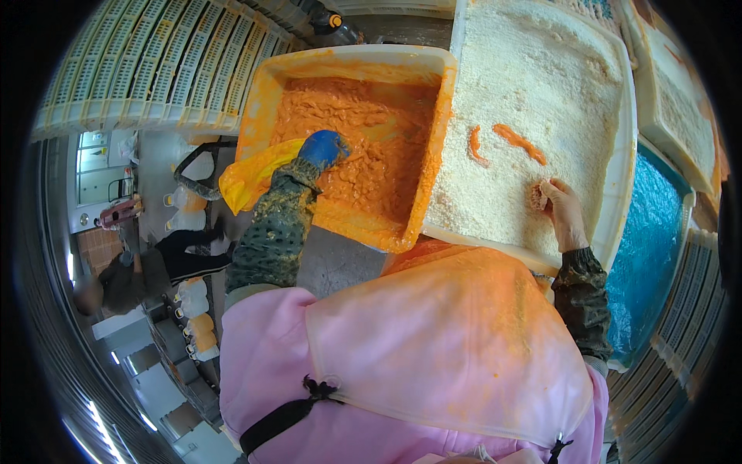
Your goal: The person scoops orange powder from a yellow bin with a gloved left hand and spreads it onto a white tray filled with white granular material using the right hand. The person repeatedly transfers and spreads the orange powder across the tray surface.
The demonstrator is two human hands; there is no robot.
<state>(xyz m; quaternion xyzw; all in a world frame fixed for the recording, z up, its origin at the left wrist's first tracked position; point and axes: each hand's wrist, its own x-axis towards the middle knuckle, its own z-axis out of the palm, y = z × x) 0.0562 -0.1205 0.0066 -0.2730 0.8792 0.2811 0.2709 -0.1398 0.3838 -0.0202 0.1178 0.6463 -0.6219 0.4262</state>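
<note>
My left hand (324,149), in a blue glove, reaches into an orange-smeared plastic tub (442,168) of thick orange batter (371,168). Its fingertips are hidden, so I cannot see whether they grip anything. A yellow plastic or rubber piece (255,174) hangs over the tub's left wall beside that wrist. Bare, my right hand (562,209) pinches a crumb-coated piece (538,197) low over white breadcrumbs (533,75) in a large white tray (625,145). Two batter-covered strips, a long one (520,144) and a thin curved one (476,145), lie on the crumbs.
Stacked perforated plastic trays (156,64) rise at upper left. To the right stand a blue-lined tray (646,249) and another crumb tray (684,110). Another person (145,272) is farther off at left, near several plastic jugs (194,301). An orange-stained apron (452,325) covers my front.
</note>
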